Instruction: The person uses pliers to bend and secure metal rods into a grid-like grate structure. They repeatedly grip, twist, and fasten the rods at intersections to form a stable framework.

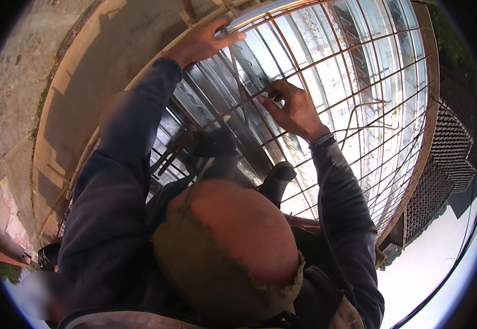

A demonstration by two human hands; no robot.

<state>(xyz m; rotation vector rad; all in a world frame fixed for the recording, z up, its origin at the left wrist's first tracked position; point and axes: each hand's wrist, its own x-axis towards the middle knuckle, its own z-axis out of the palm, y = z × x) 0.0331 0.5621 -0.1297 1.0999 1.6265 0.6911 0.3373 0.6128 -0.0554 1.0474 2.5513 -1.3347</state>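
Up close, the fingers point(274, 92) of the right hand point(293, 109) are pinched together on a rusty bar where two rods of the rebar grid point(359, 82) cross, the thumb pressed against the side of the joint. The left hand point(205, 41) reaches higher and farther out, its fingers point(233, 37) curled around a rod at the upper edge of the grid, close to the pale metal pipe point(266, 12) that runs along the top. A thin upright bar point(242, 88) stands between the two hands, bent slightly. Both forearms wear dark blue sleeves point(139, 109). The grid spreads away to the right in curved rows of brown rods, tilted and lying just over corrugated metal sheets point(326, 60) that shine in the sun. Two dark shoes point(277, 175) rest on the rods below the right hand. Nearest the lens sits a frayed olive trouser knee point(222, 241). Left of the grid runs a sandy concrete ledge point(90, 66); at far right, a dark tiled roof point(447, 159).
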